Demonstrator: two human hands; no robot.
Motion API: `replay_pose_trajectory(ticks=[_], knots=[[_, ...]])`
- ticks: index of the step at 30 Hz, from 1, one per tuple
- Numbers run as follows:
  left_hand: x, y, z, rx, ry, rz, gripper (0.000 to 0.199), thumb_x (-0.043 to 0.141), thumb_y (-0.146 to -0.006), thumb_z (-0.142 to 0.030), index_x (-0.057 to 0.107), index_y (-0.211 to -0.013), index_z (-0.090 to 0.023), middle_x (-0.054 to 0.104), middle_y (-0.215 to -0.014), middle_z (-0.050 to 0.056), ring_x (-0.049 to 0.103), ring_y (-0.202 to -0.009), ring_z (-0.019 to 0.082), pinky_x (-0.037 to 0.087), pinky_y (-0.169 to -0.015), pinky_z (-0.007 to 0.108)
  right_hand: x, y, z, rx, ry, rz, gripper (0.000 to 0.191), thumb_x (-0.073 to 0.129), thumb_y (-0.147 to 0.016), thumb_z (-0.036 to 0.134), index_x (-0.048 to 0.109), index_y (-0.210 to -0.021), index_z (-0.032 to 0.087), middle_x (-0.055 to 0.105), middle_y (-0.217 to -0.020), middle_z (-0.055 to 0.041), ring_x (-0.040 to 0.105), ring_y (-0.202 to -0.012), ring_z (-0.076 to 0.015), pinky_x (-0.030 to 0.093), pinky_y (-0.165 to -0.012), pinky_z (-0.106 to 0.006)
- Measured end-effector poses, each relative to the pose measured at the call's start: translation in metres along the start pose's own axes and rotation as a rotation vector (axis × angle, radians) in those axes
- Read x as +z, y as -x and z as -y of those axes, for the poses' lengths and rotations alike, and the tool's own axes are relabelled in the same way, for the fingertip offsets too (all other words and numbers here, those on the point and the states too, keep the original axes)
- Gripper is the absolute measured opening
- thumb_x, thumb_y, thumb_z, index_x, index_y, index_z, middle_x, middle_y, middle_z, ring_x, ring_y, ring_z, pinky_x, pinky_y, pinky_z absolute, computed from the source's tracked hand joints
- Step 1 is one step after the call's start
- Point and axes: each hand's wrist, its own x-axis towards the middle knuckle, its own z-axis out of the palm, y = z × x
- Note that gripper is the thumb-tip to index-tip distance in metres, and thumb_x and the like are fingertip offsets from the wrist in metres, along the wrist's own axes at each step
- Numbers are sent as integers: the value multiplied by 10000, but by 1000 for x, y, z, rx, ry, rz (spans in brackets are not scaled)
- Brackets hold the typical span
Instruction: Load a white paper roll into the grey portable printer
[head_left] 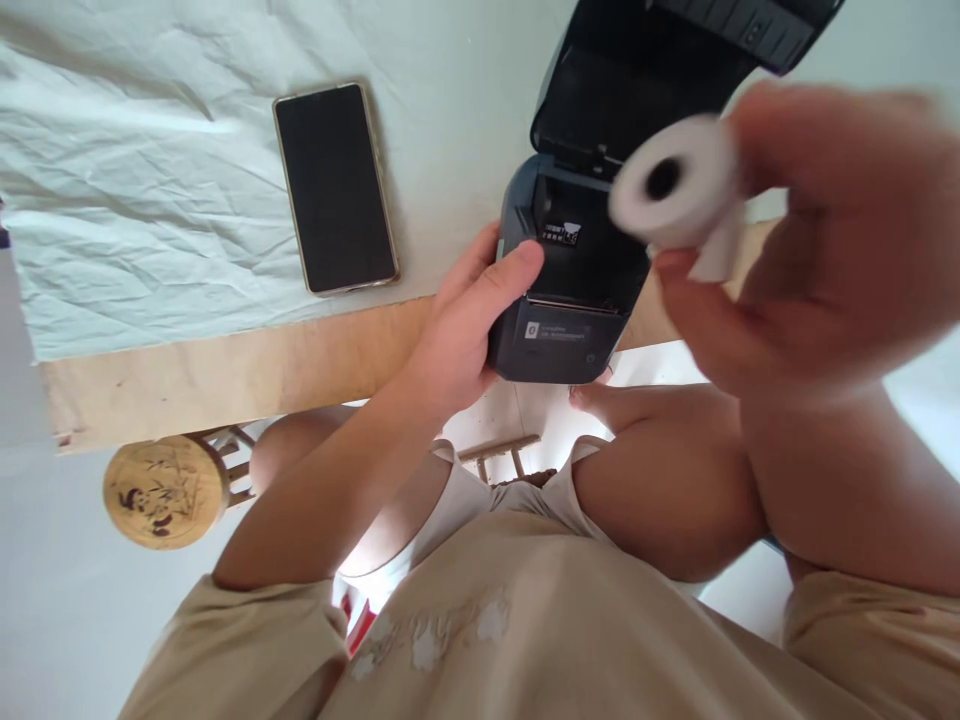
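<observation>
White on dark: observed paper roll (701, 155) clamped between thumb and fingers of right hand (832, 240), blurred. Located roll by upper right of dark device (566, 350), its lid (637, 90) open; cannot tell whether touching. Noted left hand (472, 320) clamped on device's left side, thumb over compartment edge. Recorded phone (337, 190) flat on wrinkled pale cloth (150, 180), left of device; wooden stool (166, 490) near table edge (225, 370).

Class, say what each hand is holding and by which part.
Left hand: the dark printer, by its side. Right hand: the white roll, by its outer rim.
</observation>
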Motion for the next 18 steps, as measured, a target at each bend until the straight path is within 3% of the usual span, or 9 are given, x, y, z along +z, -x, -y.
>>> replay_pose_trajectory(ticks=[4, 6, 9, 14, 18], knots=[[-2, -2, 3, 36, -18, 64, 285, 692, -929, -423, 640, -1110, -208, 717, -859, 6, 744, -714, 194, 590, -551, 266, 6, 5, 3, -284, 353, 0, 365, 690, -770, 134, 684, -1117, 245, 744, -1121, -5, 726, -940, -207, 591, -829, -413], [-1, -2, 3, 32, -34, 59, 293, 699, -924, -416, 621, -1113, -206, 715, -848, 2, 736, -676, 191, 568, -510, 258, 8, 5, -1, -347, 409, -4, 251, 640, -814, 99, 652, -1017, 246, 741, -1114, 7, 723, -926, -196, 579, -807, -410], [1, -2, 2, 31, -55, 37, 260, 690, -930, -409, 629, -1076, -203, 705, -831, -1, 735, -718, 180, 589, -556, 252, 10, 3, -4, -397, 345, -28, 114, 599, -856, 114, 619, -850, 226, 719, -1105, 8, 697, -975, -198, 550, -819, -415], [-3, -4, 1, 74, -8, 55, 289, 666, -931, -435, 640, -1104, -205, 709, -873, 14, 744, -901, 192, 580, -614, 223, 15, 10, 5, -499, 267, -54, 95, 678, -830, 186, 615, -847, 255, 646, -849, 14, 567, -755, -142, 424, -679, -372], [-4, -2, -2, 81, -32, 69, 246, 762, -839, -220, 669, -1065, -192, 712, -882, -13, 710, -795, 131, 581, -655, 203, 17, 16, 8, -607, 247, 41, 90, 685, -878, 315, 613, -868, 260, 667, -806, 55, 591, -775, -144, 380, -676, -384]])
